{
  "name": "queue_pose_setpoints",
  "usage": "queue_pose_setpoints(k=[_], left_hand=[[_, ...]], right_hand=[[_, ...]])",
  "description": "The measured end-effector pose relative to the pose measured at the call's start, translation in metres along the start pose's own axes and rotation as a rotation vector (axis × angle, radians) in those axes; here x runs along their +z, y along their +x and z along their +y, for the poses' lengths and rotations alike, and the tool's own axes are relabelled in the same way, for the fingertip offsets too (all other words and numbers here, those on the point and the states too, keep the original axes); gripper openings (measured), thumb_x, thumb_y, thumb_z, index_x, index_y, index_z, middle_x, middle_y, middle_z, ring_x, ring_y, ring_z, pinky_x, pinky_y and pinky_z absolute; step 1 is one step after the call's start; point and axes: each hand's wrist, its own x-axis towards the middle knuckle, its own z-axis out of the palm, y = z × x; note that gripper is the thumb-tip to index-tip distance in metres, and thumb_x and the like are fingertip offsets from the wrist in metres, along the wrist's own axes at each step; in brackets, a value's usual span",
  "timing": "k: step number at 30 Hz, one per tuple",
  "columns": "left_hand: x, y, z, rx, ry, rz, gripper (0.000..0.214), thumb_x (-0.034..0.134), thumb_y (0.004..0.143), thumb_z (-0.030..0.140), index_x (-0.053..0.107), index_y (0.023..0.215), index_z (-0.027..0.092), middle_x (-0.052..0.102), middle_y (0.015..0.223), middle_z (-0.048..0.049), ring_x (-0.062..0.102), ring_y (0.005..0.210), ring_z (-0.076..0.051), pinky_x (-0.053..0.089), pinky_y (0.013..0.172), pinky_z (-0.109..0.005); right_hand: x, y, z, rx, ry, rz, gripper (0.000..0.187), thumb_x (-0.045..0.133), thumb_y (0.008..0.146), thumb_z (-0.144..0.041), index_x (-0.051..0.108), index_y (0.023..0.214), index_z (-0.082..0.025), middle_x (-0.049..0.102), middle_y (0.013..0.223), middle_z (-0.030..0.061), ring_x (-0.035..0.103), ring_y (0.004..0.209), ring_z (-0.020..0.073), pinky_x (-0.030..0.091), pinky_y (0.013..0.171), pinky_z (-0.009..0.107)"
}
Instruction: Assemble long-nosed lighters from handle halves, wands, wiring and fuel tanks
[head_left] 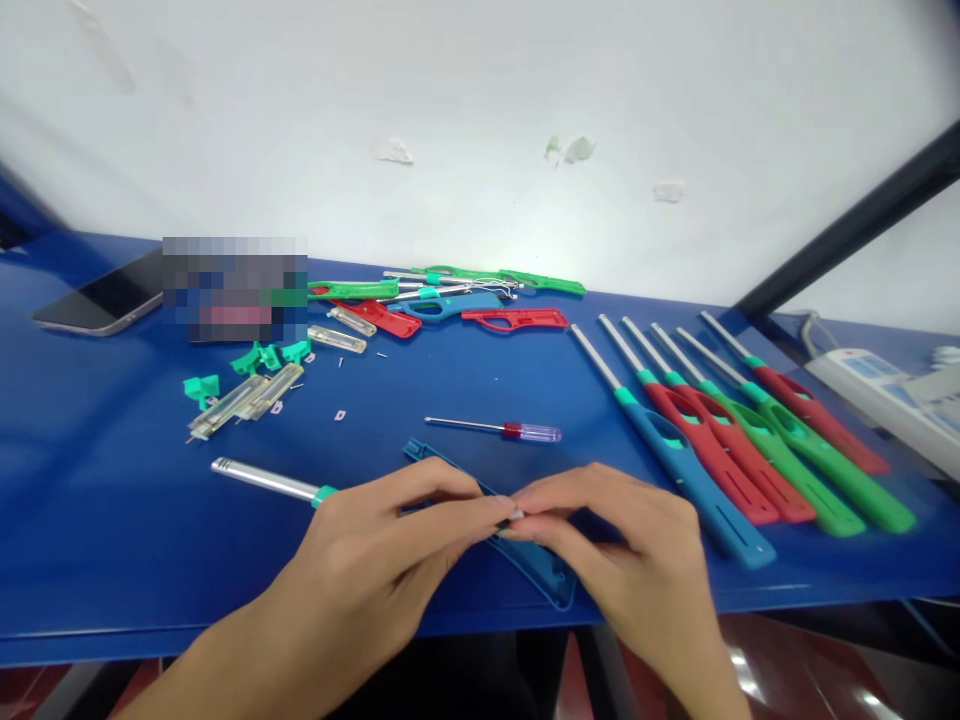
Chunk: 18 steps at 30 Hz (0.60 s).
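My left hand [401,540] and my right hand [626,550] meet fingertip to fingertip, both closed in a pinch around a small white piece [516,514]; its exact kind is mostly hidden by the fingers. Beneath them lies a blue lighter handle half [544,575], its hollow side up. A silver lighter tube [262,477] with a green collar sticks out to the left from behind my left hand. Just beyond my fingers rests a screwdriver [529,432] with a clear purple and red handle.
Several assembled lighters [720,430] lie side by side at right, near a white power strip [885,395]. At left are clear fuel tanks [247,400], green triggers [201,390], tiny screws and a phone [105,295]. Loose handle halves [517,319] lie along the wall.
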Motion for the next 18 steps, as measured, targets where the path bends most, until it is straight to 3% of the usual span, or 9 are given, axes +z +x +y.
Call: queue_pose_setpoints(k=[9, 18], left_hand=[[0.0017, 0.0005, 0.0015, -0.004, 0.01, 0.032, 0.024, 0.059, 0.111, 0.011, 0.08, 0.112, 0.021, 0.081, 0.102, -0.0014, 0.079, 0.085, -0.011, 0.066, 0.074, -0.016], [0.0001, -0.0032, 0.0022, -0.028, -0.036, 0.004, 0.019, 0.062, 0.109, 0.008, 0.077, 0.113, 0.019, 0.078, 0.104, -0.0013, 0.076, 0.09, -0.01, 0.062, 0.085, -0.015]], right_hand=[[-0.0007, 0.0006, -0.0002, -0.005, -0.004, -0.003, 0.008, 0.081, 0.101, -0.028, 0.077, 0.094, -0.028, 0.086, 0.085, -0.0099, 0.08, 0.067, 0.011, 0.058, 0.068, 0.026], [-0.0017, 0.0008, -0.0008, -0.013, -0.029, -0.009, 0.012, 0.08, 0.102, -0.034, 0.077, 0.094, -0.027, 0.086, 0.084, -0.0096, 0.08, 0.067, 0.0104, 0.058, 0.068, 0.024]])
